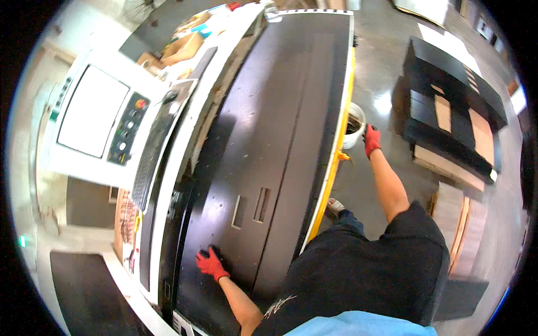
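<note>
My left hand (210, 264), in a red glove with dark fingertips, rests on a long dark panel (246, 151), fingers somewhat apart and nothing visible in them. Ahead of it, two narrow rectangular slots (261, 205) are cut in the panel, and a thin straight line runs lengthwise beside them. My right hand (372, 141), in the same kind of red glove, is out past the panel's right edge. It is close beside the rim of a white bucket (360, 134) with dark material inside. The fingers of this hand are too small and dark to make out.
A yellow strip (348, 95) borders the machine bed on the right. To the left stand a control console with a screen (94, 111), a red button (140, 104) and a keyboard (147, 162). Stacked black boards (426, 120) lie at the right, with wood-toned panels (471, 238) nearer.
</note>
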The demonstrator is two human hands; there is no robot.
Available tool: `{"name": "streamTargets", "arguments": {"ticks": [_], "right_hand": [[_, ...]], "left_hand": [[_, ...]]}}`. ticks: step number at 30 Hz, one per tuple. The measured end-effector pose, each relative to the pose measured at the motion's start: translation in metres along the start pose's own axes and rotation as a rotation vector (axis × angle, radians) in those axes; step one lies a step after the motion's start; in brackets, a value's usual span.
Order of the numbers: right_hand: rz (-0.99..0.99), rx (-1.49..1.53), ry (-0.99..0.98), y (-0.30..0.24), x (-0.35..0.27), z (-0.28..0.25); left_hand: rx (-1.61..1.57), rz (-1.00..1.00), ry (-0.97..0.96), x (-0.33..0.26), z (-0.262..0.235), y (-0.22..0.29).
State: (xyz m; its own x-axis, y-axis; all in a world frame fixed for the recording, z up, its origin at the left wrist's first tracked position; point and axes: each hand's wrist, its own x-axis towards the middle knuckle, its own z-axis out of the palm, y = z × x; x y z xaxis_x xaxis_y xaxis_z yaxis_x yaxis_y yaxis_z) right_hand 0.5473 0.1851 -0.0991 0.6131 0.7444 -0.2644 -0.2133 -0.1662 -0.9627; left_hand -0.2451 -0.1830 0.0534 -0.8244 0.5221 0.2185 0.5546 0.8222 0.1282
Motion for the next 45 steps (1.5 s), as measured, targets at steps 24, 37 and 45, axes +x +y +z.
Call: {"name": "streamTargets", "arguments": {"ticks": [24, 37, 45], "right_hand": [[-0.065, -0.434, -0.468, 0.076, -0.179, 0.014], [0.117, -0.155, -0.446, 0.073, -0.158, 0.033], [-0.064, -0.032, -0.412, 0.098, -0.117, 0.038]], "left_hand": [[0.091, 0.668, -0.056, 0.018, -0.066, 0.176], [-0.053, 0.676, -0.059, -0.030, -0.022, 0.150], [-0.093, 0.603, 0.130, -0.045, -0.007, 0.136]]}}
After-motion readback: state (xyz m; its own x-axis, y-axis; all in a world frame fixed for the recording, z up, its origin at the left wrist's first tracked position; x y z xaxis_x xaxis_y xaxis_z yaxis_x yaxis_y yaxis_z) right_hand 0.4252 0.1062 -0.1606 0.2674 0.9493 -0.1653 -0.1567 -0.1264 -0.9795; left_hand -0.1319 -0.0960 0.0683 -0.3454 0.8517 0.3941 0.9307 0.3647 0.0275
